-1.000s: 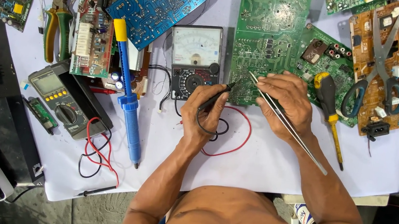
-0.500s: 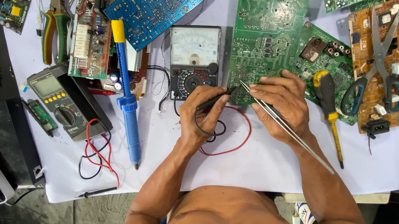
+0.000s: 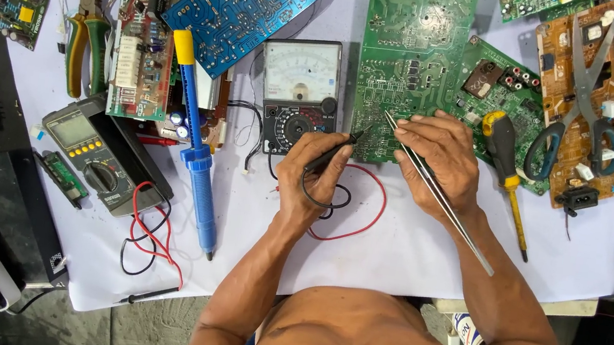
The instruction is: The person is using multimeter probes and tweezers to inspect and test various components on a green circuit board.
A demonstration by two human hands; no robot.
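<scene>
While each hand's grip closed on a thin probe point(image 3: 433, 189), green circuit board point(image 3: 413, 43) flat, densely soldered.

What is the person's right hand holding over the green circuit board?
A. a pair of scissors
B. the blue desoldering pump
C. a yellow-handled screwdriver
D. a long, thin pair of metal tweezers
D: the right hand grips slim metal tweezers whose tip touches the green circuit board, while the scissors, screwdriver and blue pump lie untouched on the table.
</scene>
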